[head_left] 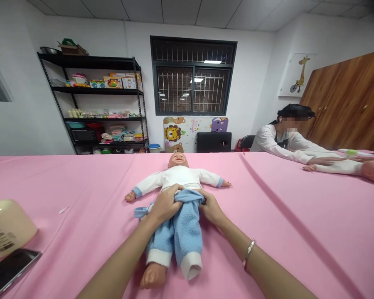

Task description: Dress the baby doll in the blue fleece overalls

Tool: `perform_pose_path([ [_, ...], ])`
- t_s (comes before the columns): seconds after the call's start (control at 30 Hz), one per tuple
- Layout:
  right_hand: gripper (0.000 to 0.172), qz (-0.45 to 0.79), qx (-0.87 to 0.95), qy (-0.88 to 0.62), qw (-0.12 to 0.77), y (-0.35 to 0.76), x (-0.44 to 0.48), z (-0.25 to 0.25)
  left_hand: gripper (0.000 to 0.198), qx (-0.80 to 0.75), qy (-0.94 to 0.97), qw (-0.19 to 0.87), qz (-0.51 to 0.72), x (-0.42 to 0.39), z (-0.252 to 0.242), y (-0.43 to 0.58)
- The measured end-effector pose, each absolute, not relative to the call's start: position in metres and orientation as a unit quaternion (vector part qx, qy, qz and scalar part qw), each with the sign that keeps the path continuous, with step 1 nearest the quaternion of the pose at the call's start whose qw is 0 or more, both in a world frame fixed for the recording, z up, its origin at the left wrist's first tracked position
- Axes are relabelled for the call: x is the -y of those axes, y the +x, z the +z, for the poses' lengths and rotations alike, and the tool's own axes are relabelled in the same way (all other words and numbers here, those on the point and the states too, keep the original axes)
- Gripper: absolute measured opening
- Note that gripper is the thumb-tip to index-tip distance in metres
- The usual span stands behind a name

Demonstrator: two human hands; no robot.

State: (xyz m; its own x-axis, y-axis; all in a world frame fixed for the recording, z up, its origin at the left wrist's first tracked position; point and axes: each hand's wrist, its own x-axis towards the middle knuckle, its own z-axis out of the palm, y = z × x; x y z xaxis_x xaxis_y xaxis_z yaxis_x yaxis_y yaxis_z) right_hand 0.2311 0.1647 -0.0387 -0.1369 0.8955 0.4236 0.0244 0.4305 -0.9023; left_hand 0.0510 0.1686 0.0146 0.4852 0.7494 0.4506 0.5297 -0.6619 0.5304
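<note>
We pinch the pants [188, 226] at the waist between left hand [166, 203] and right hand [211, 208]. We should ease both sides evenly, keeping the doll [180, 176] flat.

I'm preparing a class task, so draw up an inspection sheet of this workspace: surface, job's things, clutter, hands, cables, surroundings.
Surface: pink cloth, lightly creased.
Job's things: doll on its back in a white top; blue trousers on its lower body, one foot showing at a cuff, none showing at the other.
Clutter: cream bottle, dark phone, white scrap.
Hands: left hand and right hand grip opposite sides of the waistband.
Cables: nothing seen on the cloth.
Surroundings: co-worker touching another doll; black shelving, window, wooden cabinet.
</note>
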Motion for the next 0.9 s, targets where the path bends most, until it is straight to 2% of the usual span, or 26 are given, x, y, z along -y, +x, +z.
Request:
perform_pose_path([
  [0.2,0.021,0.413,0.619,-0.384,0.546,0.236,-0.170,-0.041,0.021,-0.354,0.848,0.189,0.345,-0.166,0.016,0.052],
  [0.37,0.010,0.437,0.584,-0.383,0.566,0.238,-0.172,-0.044,0.058,-0.324,0.850,0.270,0.315,-0.169,0.021,0.046],
  [0.47,0.008,0.447,0.568,-0.384,0.574,0.239,-0.172,-0.046,0.066,-0.301,0.856,0.320,0.273,-0.171,0.025,0.041],
  [0.67,0.012,0.478,0.567,-0.366,0.562,0.238,-0.170,-0.046,0.053,-0.265,0.869,0.305,0.285,-0.177,0.023,0.042],
  [0.83,0.008,0.498,0.575,-0.358,0.541,0.237,-0.166,-0.043,0.025,-0.310,0.876,0.229,0.290,-0.182,0.013,0.047],
  [0.9,0.008,0.503,0.575,-0.362,0.534,0.238,-0.166,-0.042,0.021,-0.331,0.878,0.176,0.297,-0.180,0.010,0.050],
])
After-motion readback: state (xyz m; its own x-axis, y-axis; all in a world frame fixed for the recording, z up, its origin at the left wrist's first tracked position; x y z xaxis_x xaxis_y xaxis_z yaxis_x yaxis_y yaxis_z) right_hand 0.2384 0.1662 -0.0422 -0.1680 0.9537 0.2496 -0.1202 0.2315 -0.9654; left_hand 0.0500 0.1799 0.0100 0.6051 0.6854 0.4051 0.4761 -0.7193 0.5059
